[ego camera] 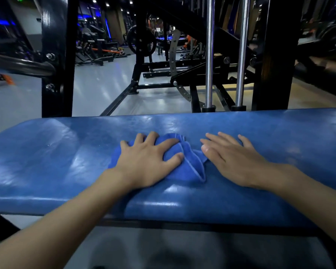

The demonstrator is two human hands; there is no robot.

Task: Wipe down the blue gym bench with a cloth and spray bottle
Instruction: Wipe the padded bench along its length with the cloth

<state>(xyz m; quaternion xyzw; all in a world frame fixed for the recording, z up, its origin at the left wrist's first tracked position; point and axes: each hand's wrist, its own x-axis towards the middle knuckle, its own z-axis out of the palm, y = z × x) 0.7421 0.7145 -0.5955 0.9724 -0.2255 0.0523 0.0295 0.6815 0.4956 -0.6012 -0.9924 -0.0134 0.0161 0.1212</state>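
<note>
The blue padded gym bench (56, 152) runs across the view in front of me, its surface glossy. A bunched blue cloth (192, 162) lies on the middle of the pad. My left hand (145, 162) presses down on the cloth's left part with fingers spread and curled over it. My right hand (233, 160) lies flat with fingers apart just to the right, its thumb and fingertips touching the cloth's edge. No spray bottle is in view.
A black steel rack post (56, 55) stands behind the bench at left, a second black post (275, 55) at right. Two chrome guide rods (209, 55) rise behind the middle. Other gym machines fill the grey floor beyond.
</note>
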